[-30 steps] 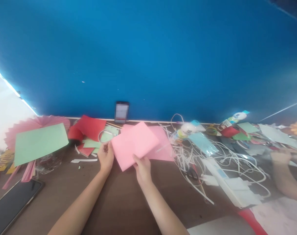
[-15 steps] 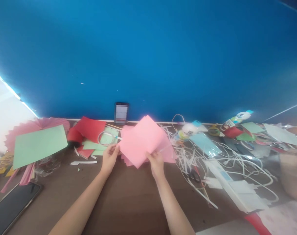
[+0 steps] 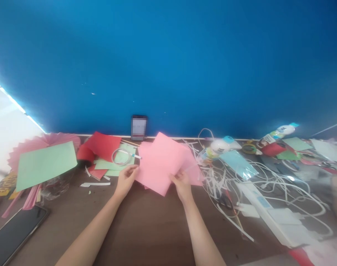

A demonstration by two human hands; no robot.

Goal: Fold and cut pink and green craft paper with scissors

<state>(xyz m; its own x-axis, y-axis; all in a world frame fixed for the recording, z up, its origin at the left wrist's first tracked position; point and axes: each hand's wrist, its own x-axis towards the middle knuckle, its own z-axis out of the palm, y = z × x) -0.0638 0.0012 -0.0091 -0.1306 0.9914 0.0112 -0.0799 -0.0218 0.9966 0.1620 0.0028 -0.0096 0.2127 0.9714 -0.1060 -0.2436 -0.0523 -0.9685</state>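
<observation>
Between my hands is a square sheet of pink paper (image 3: 161, 162), tilted, over more pink sheets (image 3: 194, 168) fanned out behind and beneath it. My left hand (image 3: 127, 178) pinches the top sheet at its left side, thumb and fingers closed. At the lower right edge, my right hand (image 3: 182, 183) grips the same sheet between thumb and fingers. A clear ring-shaped coil with a white and blue end (image 3: 121, 157) lies just beyond my left hand, on light green paper (image 3: 110, 167).
Red paper (image 3: 105, 146), a green sheet (image 3: 46, 164) and a folded pink fan (image 3: 61, 139) lie left, behind a phone (image 3: 17, 234). A small framed screen (image 3: 138, 128) leans against the blue wall. Right are glue bottles (image 3: 223, 145), scissors (image 3: 226, 201), tangled cables and a power strip (image 3: 264, 210).
The top pink sheet has turned a little between my hands, its lower corner shifting right and nearer. My right hand has moved slightly right. The blurred arm at the far right has moved outward.
</observation>
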